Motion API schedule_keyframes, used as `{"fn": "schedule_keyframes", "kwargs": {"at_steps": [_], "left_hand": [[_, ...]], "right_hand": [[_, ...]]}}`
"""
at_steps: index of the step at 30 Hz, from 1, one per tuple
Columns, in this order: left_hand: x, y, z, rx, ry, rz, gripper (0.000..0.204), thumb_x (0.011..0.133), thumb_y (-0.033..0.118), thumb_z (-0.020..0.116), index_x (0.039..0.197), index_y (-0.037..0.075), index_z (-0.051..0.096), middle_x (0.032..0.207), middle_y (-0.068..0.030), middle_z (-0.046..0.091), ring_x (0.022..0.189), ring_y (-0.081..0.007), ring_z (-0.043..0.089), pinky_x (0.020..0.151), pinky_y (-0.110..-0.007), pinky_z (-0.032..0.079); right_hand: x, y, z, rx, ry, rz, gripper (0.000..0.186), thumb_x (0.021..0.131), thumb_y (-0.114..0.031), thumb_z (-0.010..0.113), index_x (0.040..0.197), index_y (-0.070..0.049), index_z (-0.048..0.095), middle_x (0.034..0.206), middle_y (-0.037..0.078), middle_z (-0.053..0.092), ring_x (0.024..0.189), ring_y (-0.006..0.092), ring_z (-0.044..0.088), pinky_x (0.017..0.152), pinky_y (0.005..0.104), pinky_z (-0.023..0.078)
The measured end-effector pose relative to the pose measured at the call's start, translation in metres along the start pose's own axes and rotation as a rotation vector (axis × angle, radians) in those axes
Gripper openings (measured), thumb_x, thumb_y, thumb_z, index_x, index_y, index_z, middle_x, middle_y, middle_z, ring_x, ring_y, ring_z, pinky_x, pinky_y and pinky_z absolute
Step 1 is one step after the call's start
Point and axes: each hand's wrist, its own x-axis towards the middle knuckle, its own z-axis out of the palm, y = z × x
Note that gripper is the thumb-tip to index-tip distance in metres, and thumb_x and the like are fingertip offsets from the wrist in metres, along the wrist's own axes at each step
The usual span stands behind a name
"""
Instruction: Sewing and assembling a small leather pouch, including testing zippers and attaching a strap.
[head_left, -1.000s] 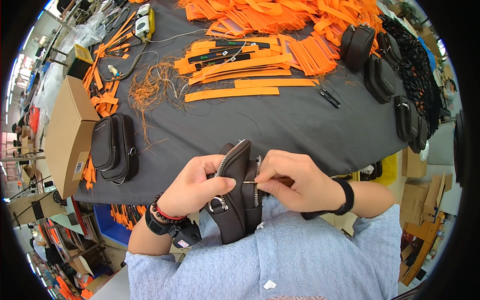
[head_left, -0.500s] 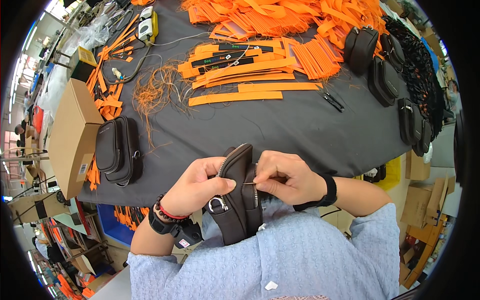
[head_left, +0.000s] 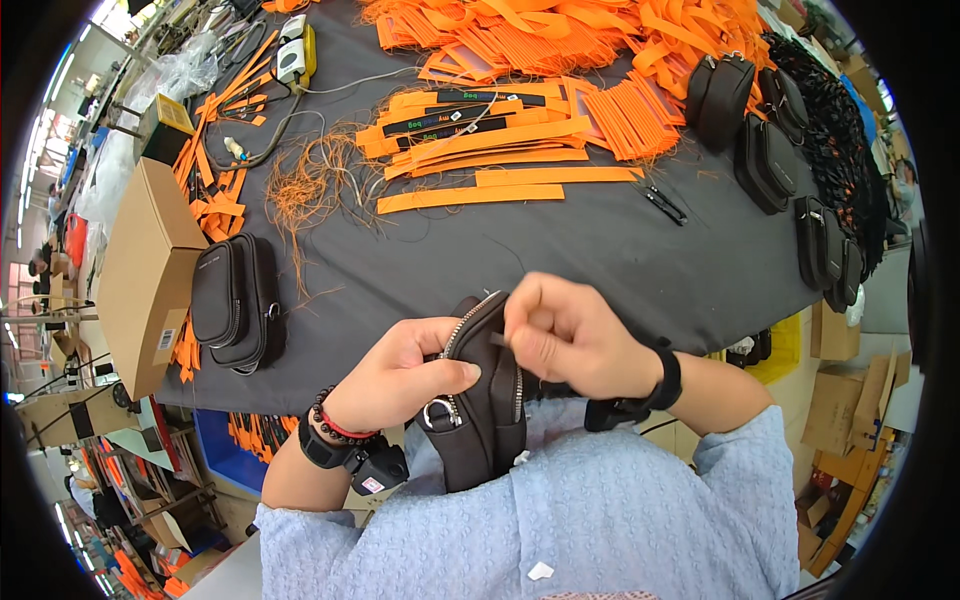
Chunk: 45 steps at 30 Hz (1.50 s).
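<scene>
A small black bag [head_left: 478,412] with silver zips stands tilted against the front of my shirt. My left hand [head_left: 405,378] is closed round its left side, thumb pressed on the front near a metal ring [head_left: 440,410]. At the upper right of the bag, my right hand [head_left: 570,335] is pinched, slightly blurred. A small greyish zipper pull [head_left: 499,340] shows at its fingertips, partly hidden by the fingers. Below that hand, a line of zip teeth [head_left: 518,392] runs down the bag's right side.
Another black bag [head_left: 236,302] stands at the left beside a cardboard box [head_left: 152,270]. Orange strips [head_left: 470,198] and loose threads [head_left: 305,190] lie across the dark tablecloth [head_left: 420,270]. Black thread snips [head_left: 662,204] lie to their right. Several finished-looking black bags [head_left: 768,165] line the right edge.
My right hand has moved up and away from me along the bag's right side, still pinched. The left hand and the bag have barely shifted.
</scene>
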Motion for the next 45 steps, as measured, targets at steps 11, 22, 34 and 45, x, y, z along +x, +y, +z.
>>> {"fn": "schedule_keyframes", "kwargs": {"at_steps": [11, 22, 34, 45], "left_hand": [[0.002, 0.005, 0.012, 0.064, 0.034, 0.034, 0.024, 0.09, 0.005, 0.057, 0.11, -0.004, 0.066, 0.096, 0.0017, 0.065, 0.086, -0.0034, 0.054, 0.076, -0.021, 0.045], [0.028, -0.009, 0.019, 0.088, 0.009, 0.06, 0.016, 0.092, 0.011, 0.056, 0.095, -0.001, 0.065, 0.083, 0.0049, 0.059, 0.076, -0.0027, 0.05, 0.065, -0.021, 0.041], [0.027, -0.005, 0.015, -0.039, -0.022, 0.012, 0.019, 0.093, 0.007, 0.056, 0.106, -0.003, 0.065, 0.094, 0.0024, 0.065, 0.083, -0.0033, 0.057, 0.073, -0.02, 0.046], [0.027, -0.006, 0.014, -0.043, -0.02, -0.033, 0.027, 0.091, 0.004, 0.055, 0.114, -0.006, 0.064, 0.103, -0.0031, 0.068, 0.09, -0.0067, 0.061, 0.083, -0.023, 0.049]], "right_hand": [[-0.007, -0.032, 0.001, -0.635, 0.051, 0.012, 0.021, 0.088, -0.017, 0.077, 0.096, -0.002, 0.063, 0.076, 0.0, 0.056, 0.058, 0.0043, 0.047, 0.051, 0.0218, 0.04], [-0.016, -0.05, 0.021, -1.301, -0.024, -0.237, 0.023, 0.079, -0.002, 0.068, 0.1, -0.004, 0.058, 0.086, 0.012, 0.058, 0.064, 0.0316, 0.058, 0.054, 0.0387, 0.047], [-0.013, -0.017, 0.001, -0.564, 0.11, 0.098, 0.009, 0.093, -0.004, 0.058, 0.092, -0.005, 0.048, 0.074, -0.001, 0.046, 0.063, 0.0069, 0.042, 0.055, 0.0246, 0.038], [-0.016, -0.039, -0.007, -0.625, 0.046, 0.095, 0.012, 0.093, -0.011, 0.066, 0.093, -0.001, 0.058, 0.079, 0.001, 0.052, 0.068, 0.008, 0.047, 0.058, 0.0247, 0.042]]}}
